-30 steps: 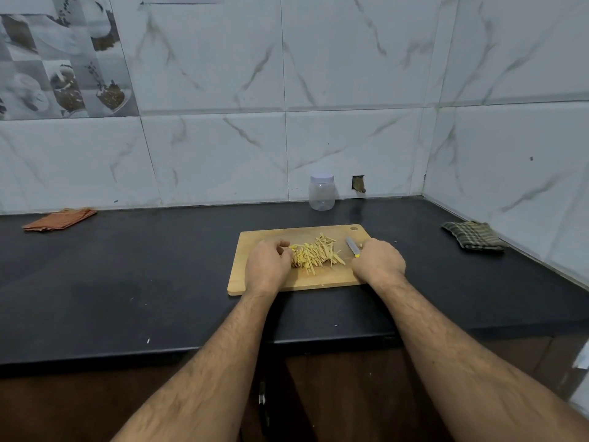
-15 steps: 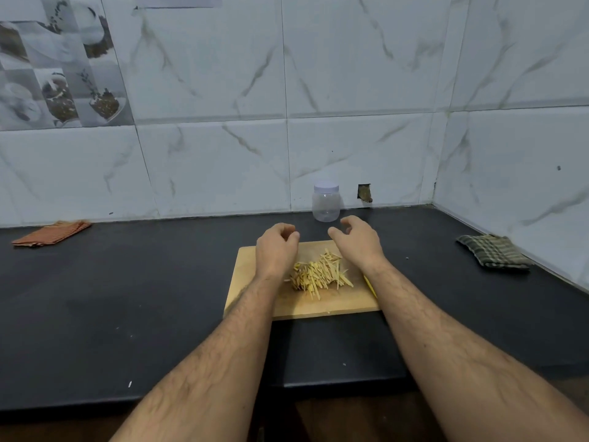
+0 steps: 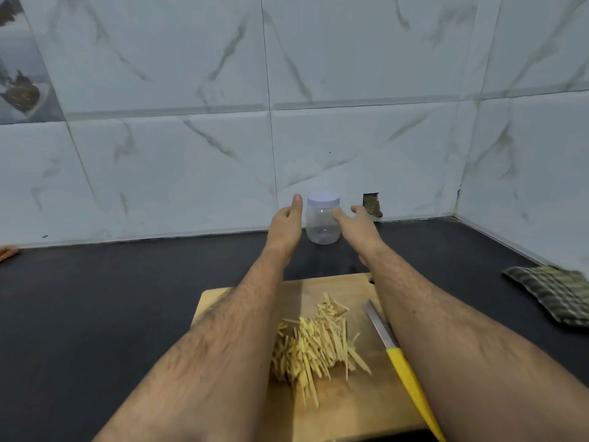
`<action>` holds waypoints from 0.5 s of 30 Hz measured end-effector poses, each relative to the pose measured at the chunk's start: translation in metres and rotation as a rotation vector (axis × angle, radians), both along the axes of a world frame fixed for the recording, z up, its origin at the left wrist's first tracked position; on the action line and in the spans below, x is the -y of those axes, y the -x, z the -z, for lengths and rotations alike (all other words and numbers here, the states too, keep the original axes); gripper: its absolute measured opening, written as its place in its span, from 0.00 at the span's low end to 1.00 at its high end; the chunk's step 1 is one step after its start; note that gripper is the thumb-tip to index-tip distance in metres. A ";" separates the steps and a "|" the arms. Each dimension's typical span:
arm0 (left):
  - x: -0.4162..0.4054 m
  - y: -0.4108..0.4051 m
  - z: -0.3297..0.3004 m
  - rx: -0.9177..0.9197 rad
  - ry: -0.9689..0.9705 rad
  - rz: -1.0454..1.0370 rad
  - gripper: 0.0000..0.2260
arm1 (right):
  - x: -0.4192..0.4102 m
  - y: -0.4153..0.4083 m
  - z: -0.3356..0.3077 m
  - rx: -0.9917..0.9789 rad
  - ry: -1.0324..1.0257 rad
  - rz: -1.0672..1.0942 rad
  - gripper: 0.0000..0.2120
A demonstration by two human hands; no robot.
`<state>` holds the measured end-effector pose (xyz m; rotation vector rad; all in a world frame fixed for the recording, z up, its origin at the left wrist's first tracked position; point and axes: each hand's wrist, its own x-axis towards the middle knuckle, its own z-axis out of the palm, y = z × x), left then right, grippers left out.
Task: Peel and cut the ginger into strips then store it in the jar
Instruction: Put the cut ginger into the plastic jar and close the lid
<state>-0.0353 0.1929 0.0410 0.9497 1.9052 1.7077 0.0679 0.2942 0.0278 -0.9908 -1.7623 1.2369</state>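
A: Our left hand [image 3: 284,223] and right hand [image 3: 357,223] reach with fingers spread, empty, either side of the one jar [image 3: 322,222] by the wall.

B: It looks light, smooth plastic; we'd take its sides. One pile of ginger strips [image 3: 314,344], thin and brittle-looking, sits on the board [image 3: 360,406] beside one knife [image 3: 393,347].
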 end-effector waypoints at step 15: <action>-0.051 0.022 -0.002 0.019 0.086 0.152 0.40 | -0.048 0.033 0.008 0.098 -0.056 -0.186 0.32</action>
